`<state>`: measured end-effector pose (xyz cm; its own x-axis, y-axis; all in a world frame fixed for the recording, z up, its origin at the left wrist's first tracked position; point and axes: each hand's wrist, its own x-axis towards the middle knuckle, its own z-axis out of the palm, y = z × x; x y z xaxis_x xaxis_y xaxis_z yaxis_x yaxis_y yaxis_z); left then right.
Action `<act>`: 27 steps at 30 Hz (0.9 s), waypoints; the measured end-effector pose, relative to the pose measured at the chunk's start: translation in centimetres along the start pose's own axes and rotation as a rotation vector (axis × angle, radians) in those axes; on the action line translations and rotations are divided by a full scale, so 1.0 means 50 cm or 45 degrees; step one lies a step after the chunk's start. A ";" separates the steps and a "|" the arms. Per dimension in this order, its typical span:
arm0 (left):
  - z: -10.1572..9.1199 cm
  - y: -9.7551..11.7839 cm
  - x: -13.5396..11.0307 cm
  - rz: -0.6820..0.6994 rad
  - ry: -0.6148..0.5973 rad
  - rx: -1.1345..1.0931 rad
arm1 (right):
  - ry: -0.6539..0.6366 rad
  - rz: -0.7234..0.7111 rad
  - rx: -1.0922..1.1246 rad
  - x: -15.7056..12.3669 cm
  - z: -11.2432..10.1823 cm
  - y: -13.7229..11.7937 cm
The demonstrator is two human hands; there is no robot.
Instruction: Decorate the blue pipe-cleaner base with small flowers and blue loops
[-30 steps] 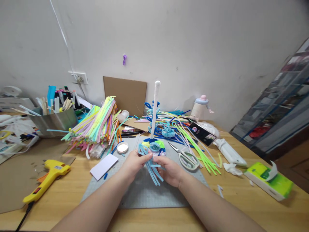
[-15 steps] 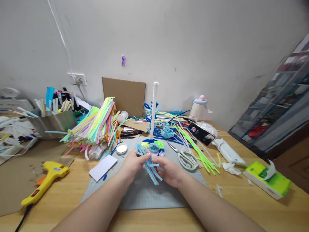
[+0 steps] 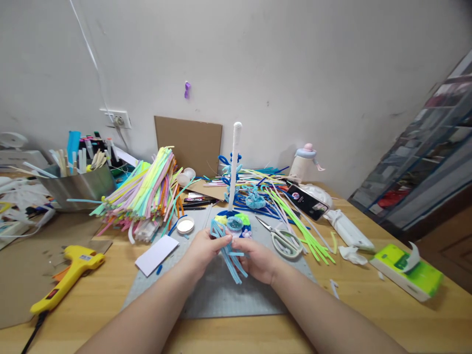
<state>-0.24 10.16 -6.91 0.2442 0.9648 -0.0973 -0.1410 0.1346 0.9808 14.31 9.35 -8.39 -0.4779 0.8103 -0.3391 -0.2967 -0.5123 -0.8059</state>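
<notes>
Both my hands meet over a grey mat (image 3: 221, 295) and grip a bundle of light blue pipe cleaners (image 3: 227, 250). My left hand (image 3: 201, 250) pinches the bundle's upper end, where the strands loop. My right hand (image 3: 260, 259) closes on its middle, and the loose ends hang down between the hands. Just behind stands a white fuzzy pole (image 3: 234, 164) on a blue base with small yellow, green and blue fuzzy pieces (image 3: 234, 222).
A big stack of coloured pipe cleaners (image 3: 145, 191) lies at the left, loose green and blue ones (image 3: 295, 211) at the right. Scissors (image 3: 282, 238), a phone (image 3: 308, 201), a yellow glue gun (image 3: 66, 275), a white card (image 3: 157, 254), a small lid (image 3: 185, 225), a green tissue pack (image 3: 407, 273) and a metal tool bin (image 3: 79, 182) surround the mat.
My hands have stayed almost still on the bundle. The bundle's upper loops have drawn slightly closer together and its loose ends hang more gathered.
</notes>
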 end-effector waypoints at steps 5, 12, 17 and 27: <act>-0.005 -0.002 0.002 -0.003 0.036 -0.011 | -0.036 -0.022 0.029 0.002 -0.003 0.001; -0.010 -0.008 0.009 -0.039 0.036 -0.113 | 0.024 -0.220 0.051 0.005 -0.002 -0.002; -0.006 -0.008 0.007 -0.083 -0.060 -0.104 | 0.055 -0.200 0.139 0.010 -0.005 -0.003; -0.007 -0.010 0.008 -0.034 -0.046 0.070 | -0.084 -0.103 -0.068 0.006 -0.012 0.004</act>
<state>-0.43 10.53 -7.50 0.2818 0.9521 -0.1187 -0.0812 0.1469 0.9858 14.59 9.67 -8.97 -0.5081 0.8269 -0.2409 -0.2924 -0.4288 -0.8548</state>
